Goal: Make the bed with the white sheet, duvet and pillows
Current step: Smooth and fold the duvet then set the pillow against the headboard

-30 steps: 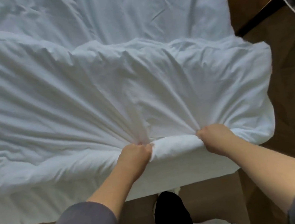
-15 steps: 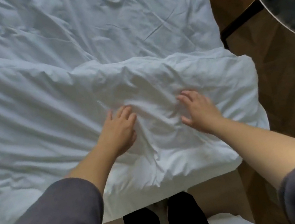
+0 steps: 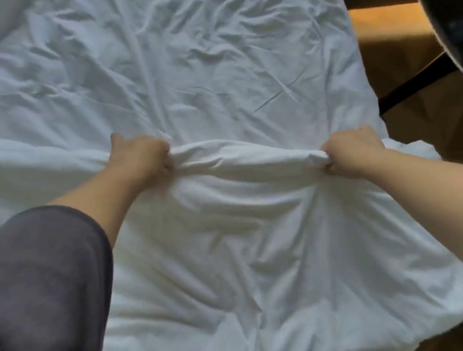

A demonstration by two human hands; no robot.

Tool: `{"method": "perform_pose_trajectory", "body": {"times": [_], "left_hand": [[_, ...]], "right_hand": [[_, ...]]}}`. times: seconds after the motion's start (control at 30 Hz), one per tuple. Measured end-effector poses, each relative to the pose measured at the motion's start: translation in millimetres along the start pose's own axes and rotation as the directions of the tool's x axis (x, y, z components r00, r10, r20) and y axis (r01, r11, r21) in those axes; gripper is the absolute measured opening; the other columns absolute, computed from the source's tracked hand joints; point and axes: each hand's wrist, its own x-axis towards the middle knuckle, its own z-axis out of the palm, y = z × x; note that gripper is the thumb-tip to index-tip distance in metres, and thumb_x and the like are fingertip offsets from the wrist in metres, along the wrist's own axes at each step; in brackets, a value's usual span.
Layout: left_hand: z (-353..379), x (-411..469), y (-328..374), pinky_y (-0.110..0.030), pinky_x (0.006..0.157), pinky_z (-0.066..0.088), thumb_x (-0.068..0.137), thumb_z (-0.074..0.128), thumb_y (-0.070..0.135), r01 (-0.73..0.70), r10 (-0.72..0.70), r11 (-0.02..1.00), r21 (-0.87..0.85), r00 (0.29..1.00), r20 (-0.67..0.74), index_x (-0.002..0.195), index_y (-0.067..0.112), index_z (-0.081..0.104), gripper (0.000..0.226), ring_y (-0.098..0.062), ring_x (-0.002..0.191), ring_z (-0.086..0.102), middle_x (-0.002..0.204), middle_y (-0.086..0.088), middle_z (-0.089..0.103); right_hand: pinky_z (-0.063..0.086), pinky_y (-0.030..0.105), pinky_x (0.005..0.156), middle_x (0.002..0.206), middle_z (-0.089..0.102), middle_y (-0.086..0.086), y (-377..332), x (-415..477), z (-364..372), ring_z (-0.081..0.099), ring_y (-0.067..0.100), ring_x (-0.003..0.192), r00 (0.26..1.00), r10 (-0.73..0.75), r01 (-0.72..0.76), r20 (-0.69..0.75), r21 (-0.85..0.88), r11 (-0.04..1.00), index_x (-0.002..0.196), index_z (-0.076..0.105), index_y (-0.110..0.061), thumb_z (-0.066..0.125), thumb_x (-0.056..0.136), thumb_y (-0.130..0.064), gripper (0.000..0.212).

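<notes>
Duvet (image 3: 236, 251) edge bunched between left hand (image 3: 142, 159) and right hand (image 3: 352, 152).

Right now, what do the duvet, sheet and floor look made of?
Duvet: matte white cloth, probably cotton, with filling; its edge bunches into a thick roll. Sheet: thin matte white cloth; fine sharp creases. Floor: brown, looks like wood; too blurred to confirm.

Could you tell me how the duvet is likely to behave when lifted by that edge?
Probably floppy: the duvet bunches into a roll where the left hand and right hand grip it. Likely light for its bulk, since it looks puffy. Its creases suggest it will fold rather than slide flat.
</notes>
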Motion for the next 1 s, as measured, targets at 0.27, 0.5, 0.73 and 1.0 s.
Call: {"method": "perform_pose_trajectory", "body": {"times": [0.27,0.5,0.73,1.0], "left_hand": [[-119.2,22.4,-57.3,-0.049,0.091,0.045,0.093,0.045,0.015,0.401,-0.545,0.83,-0.388,0.732,-0.409,0.114,-0.001,0.059,0.03,-0.05,0.108,0.055,0.116,-0.032,0.057],[-33.2,39.6,-21.3,-0.046,0.12,0.006,0.096,0.052,0.045,0.173,-0.19,0.779,-0.602,0.981,0.036,0.153,0.014,-0.012,0.091,-0.032,0.149,0.0,0.162,-0.011,-0.011],[95.5,-41.9,47.2,-0.06,0.116,-0.002,0.089,0.038,0.067,0.017,0.01,0.926,-0.378,0.998,0.068,0.154,0.02,-0.008,0.093,-0.024,0.148,-0.016,0.161,-0.005,-0.017],[109.8,-125.2,125.8,-0.066,0.111,-0.002,0.069,0.05,0.081,-0.226,0.248,0.943,-0.244,0.967,0.064,0.153,0.019,-0.01,0.12,-0.031,0.147,-0.017,0.16,-0.011,-0.02]], "right_hand": [[0.038,0.038,0.071,0.102,0.064,0.02,21.5,34.7,-141.0,0.06,0.04,0.095,0.739,0.366,-0.102,-0.566,0.443,0.891,0.106,0.061,-0.013,0.044,0.095,-0.014,0.021],[0.009,0.059,0.118,0.163,-0.012,0.013,-41.4,81.4,-60.2,-0.004,0.042,0.148,0.991,0.08,-0.132,0.112,0.614,0.778,0.153,-0.014,-0.034,0.053,0.088,-0.06,0.097],[0.008,0.071,0.109,0.163,-0.015,-0.003,-59.7,7.9,47.6,-0.012,0.026,0.15,0.99,0.138,-0.136,0.031,0.484,0.865,0.154,-0.002,-0.037,0.027,0.099,-0.058,0.066],[0.014,0.068,0.112,0.162,-0.009,0.016,7.6,-61.4,102.5,0.002,0.047,0.146,0.672,0.615,-0.71,0.411,0.592,0.38,0.155,-0.004,-0.028,0.043,0.091,-0.066,0.088]]}}
